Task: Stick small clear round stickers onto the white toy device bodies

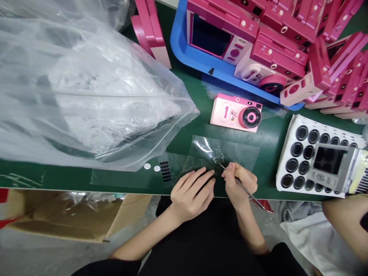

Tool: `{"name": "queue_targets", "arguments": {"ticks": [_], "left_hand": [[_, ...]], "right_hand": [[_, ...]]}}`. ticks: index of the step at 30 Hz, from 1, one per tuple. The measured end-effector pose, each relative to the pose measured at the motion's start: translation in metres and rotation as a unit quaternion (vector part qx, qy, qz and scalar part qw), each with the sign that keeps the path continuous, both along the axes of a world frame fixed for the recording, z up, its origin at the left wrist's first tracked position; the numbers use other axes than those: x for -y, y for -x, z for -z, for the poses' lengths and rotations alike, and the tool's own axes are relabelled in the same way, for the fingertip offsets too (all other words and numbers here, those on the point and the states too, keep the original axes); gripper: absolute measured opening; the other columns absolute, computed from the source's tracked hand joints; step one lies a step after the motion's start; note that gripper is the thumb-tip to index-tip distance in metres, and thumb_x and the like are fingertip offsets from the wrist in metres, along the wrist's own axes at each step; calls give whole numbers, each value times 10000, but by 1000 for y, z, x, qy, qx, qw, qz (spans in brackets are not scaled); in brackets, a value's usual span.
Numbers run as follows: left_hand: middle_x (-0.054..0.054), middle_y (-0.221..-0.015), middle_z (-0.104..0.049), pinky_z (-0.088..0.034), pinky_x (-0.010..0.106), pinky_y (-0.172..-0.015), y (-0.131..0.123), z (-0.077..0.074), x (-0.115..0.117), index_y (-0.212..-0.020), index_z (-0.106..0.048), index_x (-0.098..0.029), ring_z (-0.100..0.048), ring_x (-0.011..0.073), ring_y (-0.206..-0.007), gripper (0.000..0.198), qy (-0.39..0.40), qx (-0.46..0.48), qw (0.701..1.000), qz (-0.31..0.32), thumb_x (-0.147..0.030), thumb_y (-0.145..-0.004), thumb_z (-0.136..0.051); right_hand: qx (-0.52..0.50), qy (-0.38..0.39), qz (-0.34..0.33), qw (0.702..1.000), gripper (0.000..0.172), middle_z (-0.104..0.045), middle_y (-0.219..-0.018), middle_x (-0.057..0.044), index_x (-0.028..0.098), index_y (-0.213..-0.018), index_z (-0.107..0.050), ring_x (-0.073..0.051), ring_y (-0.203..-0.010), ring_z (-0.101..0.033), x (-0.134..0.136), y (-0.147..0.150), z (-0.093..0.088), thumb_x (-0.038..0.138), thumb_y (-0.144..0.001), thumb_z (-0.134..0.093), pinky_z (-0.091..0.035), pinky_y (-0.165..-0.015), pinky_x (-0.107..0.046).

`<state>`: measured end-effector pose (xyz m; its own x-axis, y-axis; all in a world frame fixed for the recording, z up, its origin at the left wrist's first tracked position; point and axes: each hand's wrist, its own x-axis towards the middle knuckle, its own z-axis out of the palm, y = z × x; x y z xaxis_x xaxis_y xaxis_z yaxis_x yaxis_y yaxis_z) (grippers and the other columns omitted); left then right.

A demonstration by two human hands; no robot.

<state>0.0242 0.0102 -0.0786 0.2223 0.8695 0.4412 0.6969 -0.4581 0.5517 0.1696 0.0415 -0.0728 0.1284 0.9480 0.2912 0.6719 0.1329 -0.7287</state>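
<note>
My right hand grips slim, pointed metal tweezers, seen edge-on. Their tip touches or hovers just over a small clear piece on a transparent film sheet. My left hand lies flat beside it, fingers stretched out, its fingertips on the film and holding nothing I can see. To its left is a clear strip with small black stickers, near two round white "10" labels. A pink toy camera lies face up beyond my hands.
A blue tray full of pink cameras stands at the back right. A large plastic bag fills the left. On the right, a grey device rests on a sheet of round black lenses, near another person's arm. An open cardboard box sits below the edge.
</note>
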Motion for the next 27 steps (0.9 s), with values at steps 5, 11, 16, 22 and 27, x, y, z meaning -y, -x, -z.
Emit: {"name": "queue_targets", "arguments": {"ticks": [5,11,16,22,27], "left_hand": [[28,-981,-789,-532,307,-860,0,0,0,-921,-711,-180,-736,207,-964,144,2,-2,1000,2,-103,-812,-658],[23,-977,-793,-531,305,-846,-1,-1,-2,-921,-709,-187,-743,204,-950,143,1,-2,1000,-1,-102,-827,-645],[28,-973,-793,-531,306,-843,0,-2,-2,-913,-710,-178,-743,209,-945,134,0,-1,1000,-1,-99,-819,-657],[25,-980,-793,-531,310,-842,0,-1,-1,-918,-712,-182,-742,211,-949,140,3,3,1000,-1,-100,-825,-649],[32,-983,-793,-526,313,-836,0,0,-1,-915,-713,-170,-743,215,-949,132,1,8,1000,1,-97,-827,-647]], "right_hand": [[-2,3,7,1000,438,-463,-423,64,215,-525,-366,-67,-373,-465,1,0,-1,159,-924,-539,-403,-407,-207],[0,9,17,1000,432,-452,-428,69,215,-533,-370,-65,-371,-457,1,0,0,163,-922,-549,-400,-417,-208],[-9,3,6,1000,440,-462,-432,71,216,-540,-345,-63,-379,-471,1,-1,1,162,-925,-552,-396,-414,-199],[-3,9,7,1000,435,-474,-438,70,215,-547,-346,-61,-380,-476,2,-1,1,161,-927,-550,-396,-415,-195],[-4,4,4,1000,434,-482,-442,67,212,-543,-351,-56,-381,-476,0,0,0,140,-926,-542,-393,-410,-187]]}}
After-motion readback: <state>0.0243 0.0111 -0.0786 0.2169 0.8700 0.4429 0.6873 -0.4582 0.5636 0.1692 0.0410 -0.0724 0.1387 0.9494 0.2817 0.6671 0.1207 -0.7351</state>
